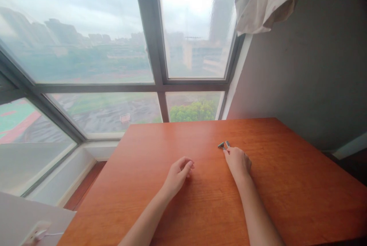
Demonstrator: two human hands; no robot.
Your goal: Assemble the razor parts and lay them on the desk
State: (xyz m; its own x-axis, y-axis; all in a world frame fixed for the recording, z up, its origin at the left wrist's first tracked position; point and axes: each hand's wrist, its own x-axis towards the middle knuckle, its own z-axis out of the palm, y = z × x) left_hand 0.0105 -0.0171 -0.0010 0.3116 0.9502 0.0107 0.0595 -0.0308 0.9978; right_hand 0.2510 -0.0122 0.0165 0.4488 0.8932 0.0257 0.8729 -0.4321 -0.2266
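Note:
A razor (221,145) with a dark head and a slim grey neck sticks out from the fingers of my right hand (238,160). That hand is closed around its handle, low over the right-middle part of the wooden table (212,215). Close beside the razor's head, at my fingertips, is a small grey-white piece (227,144); I cannot tell whether it is held or lies on the table. To the left, my left hand (179,173) is loosely curved over the tabletop, thumb and fingers slightly apart, with nothing visible in it.
A grey-framed window (160,85) stands behind the table's far edge. On the right is a grey wall (315,74), with a light curtain (263,5) hanging above. A wall socket (36,234) with a plugged-in white cable sits at the lower left.

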